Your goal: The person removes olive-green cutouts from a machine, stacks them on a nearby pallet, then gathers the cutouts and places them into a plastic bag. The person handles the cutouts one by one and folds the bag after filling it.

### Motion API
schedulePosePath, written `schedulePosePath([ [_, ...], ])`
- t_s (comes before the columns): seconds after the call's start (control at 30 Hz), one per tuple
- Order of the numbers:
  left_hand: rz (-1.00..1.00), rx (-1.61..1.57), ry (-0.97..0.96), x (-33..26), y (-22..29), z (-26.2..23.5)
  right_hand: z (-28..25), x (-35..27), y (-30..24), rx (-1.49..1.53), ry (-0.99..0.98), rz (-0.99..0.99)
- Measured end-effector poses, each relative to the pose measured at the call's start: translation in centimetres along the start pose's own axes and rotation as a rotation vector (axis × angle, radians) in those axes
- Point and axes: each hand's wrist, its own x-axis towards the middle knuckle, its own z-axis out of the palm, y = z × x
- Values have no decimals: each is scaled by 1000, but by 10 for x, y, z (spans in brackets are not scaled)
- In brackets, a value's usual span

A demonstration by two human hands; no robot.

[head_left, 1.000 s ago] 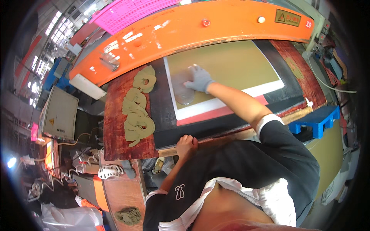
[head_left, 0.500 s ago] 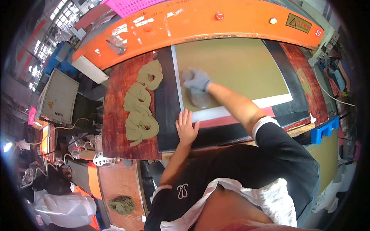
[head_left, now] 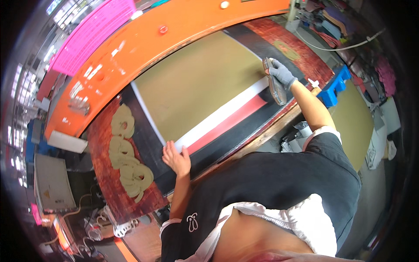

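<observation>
An olive sheet with white borders lies on a black board. My bare left hand rests at the sheet's near left corner, fingers spread. Out at the near right corner is my right hand in a grey glove. Its fingers grip a long, narrow metal cutting die, tilted on edge above the board. The die's full outline cannot be made out from this angle. A red strip runs along the sheet's white near edge.
An orange press beam with buttons spans the far side, with a pink basket on it. Olive cut pieces lie on the reddish table at left. Near the right end stands a blue plastic block.
My right hand has carried the die from the sheet's left part across to its near right corner. The view has turned; my left hand stays at the near left corner.
</observation>
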Motion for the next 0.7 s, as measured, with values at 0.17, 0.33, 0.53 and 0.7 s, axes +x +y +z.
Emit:
schedulePosePath([
  [0.17, 3, 105, 8, 0, 8, -6, -75, 33, 27, -770, 255, -17],
  [0.33, -184, 265, -179, -19, 34, -7, -107, 82, 46, -913, 113, -146],
  [0.53, -200, 251, -93, -62, 58, -26, -86, 130, 78, -1118, 0, -226],
  [0.7, -576, -338, 205, -86, 65, -18, -2, 103, 47, -887, -42, -763],
])
